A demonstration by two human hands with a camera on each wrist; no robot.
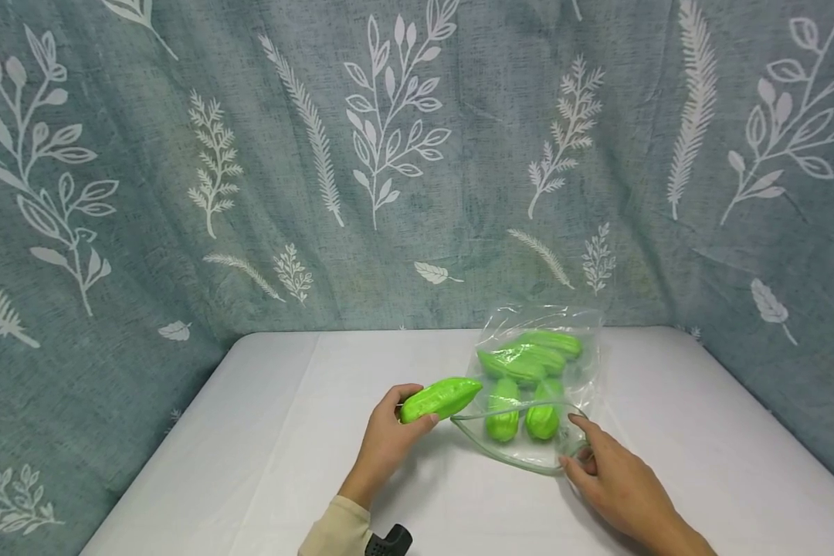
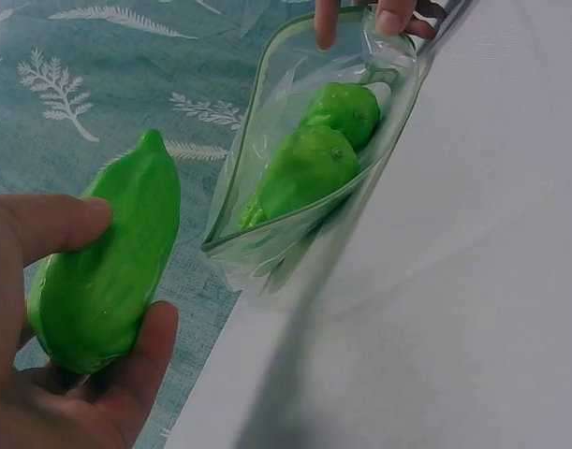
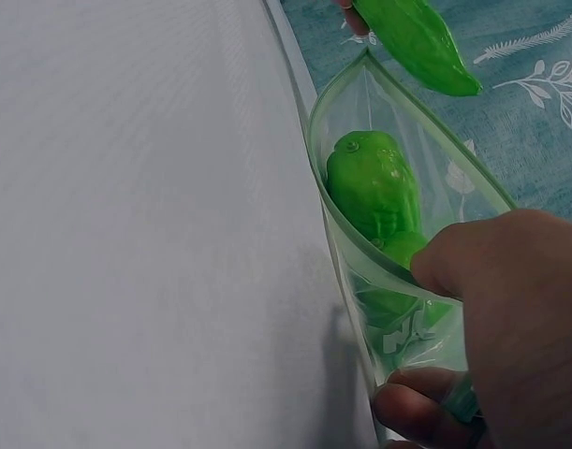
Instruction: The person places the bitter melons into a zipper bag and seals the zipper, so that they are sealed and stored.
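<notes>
My left hand (image 1: 384, 444) grips a bright green bitter melon (image 1: 443, 398) between thumb and fingers, its pointed end toward the bag. In the left wrist view this melon (image 2: 112, 257) is held just apart from the bag's mouth. A clear zip bag (image 1: 528, 316) with a green-edged opening lies on the table, mouth gaping toward me. Several more bitter melons (image 1: 521, 367) are inside it, two of them (image 1: 503, 413) nearest the opening with blunt ends forward. My right hand (image 1: 618, 483) pinches the right end of the bag's rim. The right wrist view shows the thumb (image 3: 445, 262) over the green edge.
The white-covered table (image 1: 306, 432) reaches back to a blue-green curtain (image 1: 459, 154) with white leaf patterns. The bag's far end lies close to the table's back edge. A black device (image 1: 389, 540) sits at my left wrist, beside the beige sleeve (image 1: 337, 533).
</notes>
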